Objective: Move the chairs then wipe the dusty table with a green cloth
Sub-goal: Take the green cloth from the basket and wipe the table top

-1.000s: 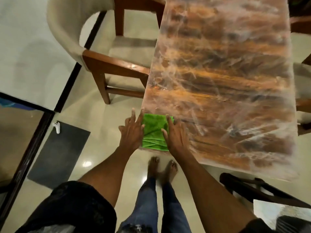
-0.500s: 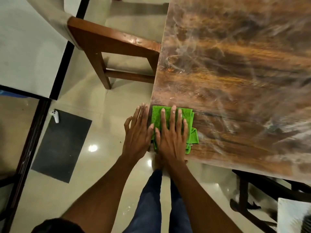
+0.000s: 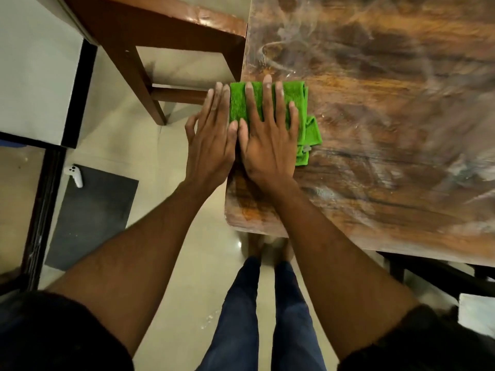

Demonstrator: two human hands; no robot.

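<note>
A folded green cloth (image 3: 297,103) lies on the dusty wooden table (image 3: 388,116) at its left edge. My right hand (image 3: 267,140) presses flat on the cloth with straight, spread fingers. My left hand (image 3: 211,140) lies flat beside it at the table's edge, its fingers straight and its thumb touching the cloth's left side. Pale dust streaks cover the table beyond the cloth; the strip near my wrist looks darker. A wooden chair (image 3: 160,30) stands at the table's left side, close above my hands.
A dark chair frame (image 3: 428,274) sits under the table's near edge at the right. On the tiled floor to the left lie a grey mat (image 3: 91,223) and a white controller (image 3: 75,176). My legs stand below the table corner.
Both hands have slid the cloth forward along the table's left edge, away from the near corner. My right hand moved from the cloth's side onto its top.
</note>
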